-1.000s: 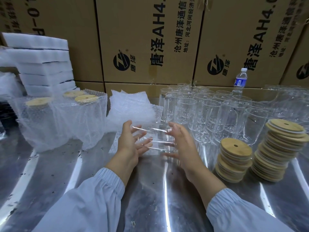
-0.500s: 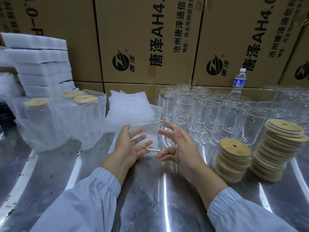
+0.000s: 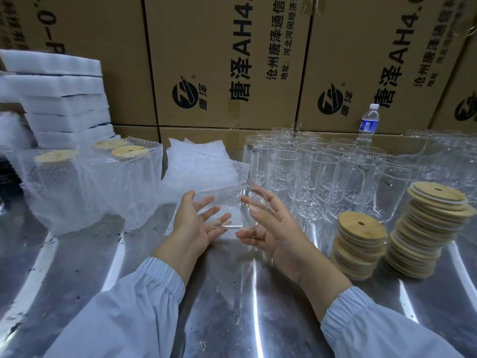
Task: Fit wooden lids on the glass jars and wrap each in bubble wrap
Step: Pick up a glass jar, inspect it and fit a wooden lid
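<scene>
Glass jar sideways between both hands

Clear jar sideways (lidless), lid stacks right

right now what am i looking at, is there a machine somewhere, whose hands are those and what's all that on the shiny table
No machine here: these are a person's two bare hands, filmed by one camera worn on the head, looking down. The left hand and right hand are open, fingers spread, either side of a clear glass jar lying on its side by the bubble wrap pile; how firmly they touch it is unclear. On the metal table: at left, wrapped jars already lidded; at right, rows of bare jars and two stacks of wooden lids. Behind stand foam sheets, a water bottle and cardboard boxes.
</scene>
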